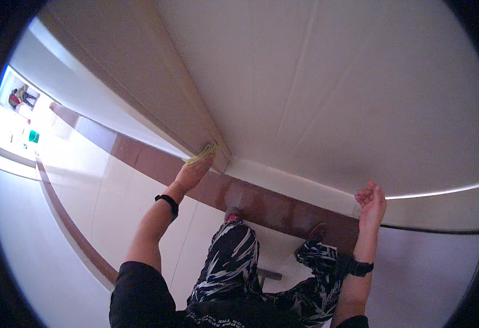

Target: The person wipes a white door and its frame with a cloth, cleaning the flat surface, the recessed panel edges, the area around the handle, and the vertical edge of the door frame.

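Observation:
Pressed near the low end of a pale wall-side frame (157, 110) is a yellow-green cloth (202, 154), held under the fingers of my left hand (196, 170). A black band circles that wrist. On the right, my right hand (371, 201) is raised with its fingers partly curled and nothing seen in it. Its fingertips are beside the lower edge of a large pale panel, perhaps a door (325, 102), where a thin bright line of light runs. Whether they touch it, I cannot tell. A black watch or band is on the right wrist.
A brown floor border (264, 201) runs along the base below the panel, beside pale floor tiles (120, 197). My feet stand on or near it. A dark T-shaped object (270, 274) lies between my legs. Far left, in a bright area, are a green bucket (33, 136) and a person in red (16, 99).

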Tool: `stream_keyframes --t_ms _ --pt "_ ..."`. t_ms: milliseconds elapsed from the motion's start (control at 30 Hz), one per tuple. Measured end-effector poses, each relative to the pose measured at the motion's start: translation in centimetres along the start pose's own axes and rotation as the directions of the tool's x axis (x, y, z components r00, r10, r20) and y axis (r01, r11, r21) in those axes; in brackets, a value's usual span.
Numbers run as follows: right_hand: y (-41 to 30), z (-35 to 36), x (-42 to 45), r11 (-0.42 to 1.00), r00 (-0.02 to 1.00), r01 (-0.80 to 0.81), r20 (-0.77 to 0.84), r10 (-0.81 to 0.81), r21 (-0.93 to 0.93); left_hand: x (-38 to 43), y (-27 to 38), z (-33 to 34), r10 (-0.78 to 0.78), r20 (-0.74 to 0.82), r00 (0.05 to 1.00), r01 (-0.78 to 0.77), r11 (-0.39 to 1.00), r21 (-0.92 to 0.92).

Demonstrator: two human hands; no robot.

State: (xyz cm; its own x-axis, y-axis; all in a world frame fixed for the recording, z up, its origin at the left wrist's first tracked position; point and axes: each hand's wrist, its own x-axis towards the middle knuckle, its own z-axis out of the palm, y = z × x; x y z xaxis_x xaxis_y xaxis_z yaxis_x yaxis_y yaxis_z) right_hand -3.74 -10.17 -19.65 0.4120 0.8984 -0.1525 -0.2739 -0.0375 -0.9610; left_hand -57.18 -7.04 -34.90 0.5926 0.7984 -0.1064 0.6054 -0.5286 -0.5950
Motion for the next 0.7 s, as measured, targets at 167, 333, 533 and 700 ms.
stream_keyframes --t_ms 167,333,533,700 --pt "-0.1 0.0 0.3 0.996 0.998 -0.033 0.051 0.038 -0.079 3.0 4.2 4.9 0.084 0.197 0.977 -0.145 0.937 0.318" --pt "-1.0 0.2 0.3 0.997 0.998 -0.024 0.048 0.027 -0.077 5.6 5.3 5.8 -0.117 0.291 0.95 0.134 0.99 -0.039" --pt "-1.0 0.1 0.6 1.0 0.996 -0.02 0.088 0.018 0.022 6.9 -1.8 -6.2 -0.14 0.301 0.943 0.114 0.988 0.1" --pt "-2.2 1.5 -0.8 0.998 0.988 0.001 0.151 -0.01 0.058 5.0 -12.4 -19.2 -0.363 -0.065 0.929 0.368 0.923 0.114"
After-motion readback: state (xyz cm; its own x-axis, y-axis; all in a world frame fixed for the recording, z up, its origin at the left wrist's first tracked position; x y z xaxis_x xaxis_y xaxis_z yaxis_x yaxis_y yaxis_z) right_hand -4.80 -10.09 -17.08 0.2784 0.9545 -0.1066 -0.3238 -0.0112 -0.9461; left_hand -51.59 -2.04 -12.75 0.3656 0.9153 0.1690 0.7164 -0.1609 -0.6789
